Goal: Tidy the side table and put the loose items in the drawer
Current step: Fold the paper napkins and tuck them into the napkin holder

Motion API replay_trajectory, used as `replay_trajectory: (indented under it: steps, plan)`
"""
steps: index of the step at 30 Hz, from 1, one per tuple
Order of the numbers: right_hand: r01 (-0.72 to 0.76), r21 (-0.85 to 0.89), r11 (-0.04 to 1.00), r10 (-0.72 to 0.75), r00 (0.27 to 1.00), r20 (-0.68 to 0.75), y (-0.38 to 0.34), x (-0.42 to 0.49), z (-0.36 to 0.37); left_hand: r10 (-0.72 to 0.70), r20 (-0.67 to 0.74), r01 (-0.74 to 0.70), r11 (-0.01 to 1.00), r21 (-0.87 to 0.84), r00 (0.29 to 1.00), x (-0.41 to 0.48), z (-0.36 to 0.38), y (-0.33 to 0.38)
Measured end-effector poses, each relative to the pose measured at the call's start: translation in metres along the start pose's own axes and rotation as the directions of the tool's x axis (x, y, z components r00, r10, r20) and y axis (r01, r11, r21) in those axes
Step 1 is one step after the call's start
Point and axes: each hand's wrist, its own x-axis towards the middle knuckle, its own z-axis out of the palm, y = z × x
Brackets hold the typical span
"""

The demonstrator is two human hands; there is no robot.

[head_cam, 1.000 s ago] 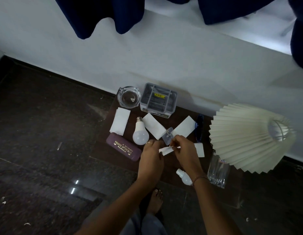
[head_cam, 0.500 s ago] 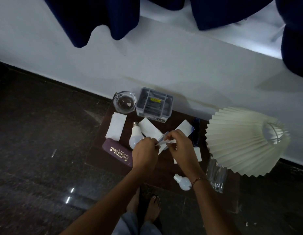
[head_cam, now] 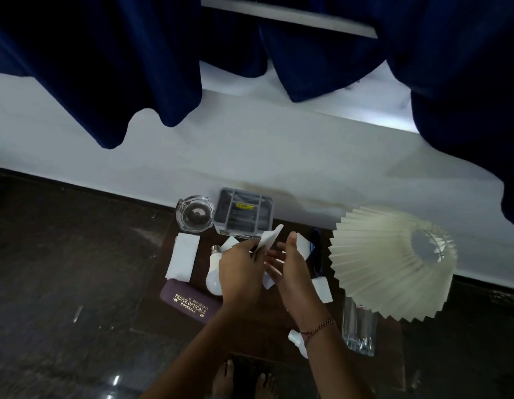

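Observation:
Over the dark side table (head_cam: 244, 332) my left hand (head_cam: 241, 272) pinches a white paper slip (head_cam: 268, 239) lifted clear of the tabletop. Beside it my right hand (head_cam: 290, 269) hovers with fingers spread and nothing in it. More white papers lie around: one at the left (head_cam: 182, 257), one under my right hand (head_cam: 322, 289). A white light bulb (head_cam: 214, 276) lies just left of my left hand. A maroon spectacle case (head_cam: 189, 305) sits at the table's front left. No drawer is in view.
A glass ashtray (head_cam: 194, 214) and a grey divided organiser (head_cam: 244, 213) stand at the back against the white wall. A pleated cream lampshade (head_cam: 394, 263) lies tipped at the right, over a clear glass (head_cam: 359, 332). Blue glasses (head_cam: 316, 254) and a small white bottle (head_cam: 297, 339) are partly hidden.
My left hand has raised the paper slip off the table. My right hand let go of it and spread its fingers. The camera tilted upward, showing more curtain.

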Motion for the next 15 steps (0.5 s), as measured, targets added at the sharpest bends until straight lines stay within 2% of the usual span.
replay_trajectory:
  steps: [3,7,11,15]
  plan:
    - [0.005,0.085,0.996,-0.011,0.997,0.073,-0.008,0.007,0.002,0.028,0.011,-0.026,0.994,-0.103,1.0,0.004,0.007,0.01]
    - [-0.028,0.186,0.982,0.011,0.996,0.092,-0.015,0.017,0.007,0.043,0.058,-0.027,0.967,-0.253,0.997,0.006,0.012,0.019]
    - [0.031,0.214,0.976,-0.055,0.993,0.106,-0.019,0.022,0.015,0.108,0.122,-0.044,0.896,-0.441,0.987,0.014,0.01,0.02]
    - [0.076,0.179,0.981,-0.095,0.99,0.101,-0.024,0.027,0.025,0.097,0.207,0.045,0.807,-0.588,0.973,0.029,0.011,0.015]
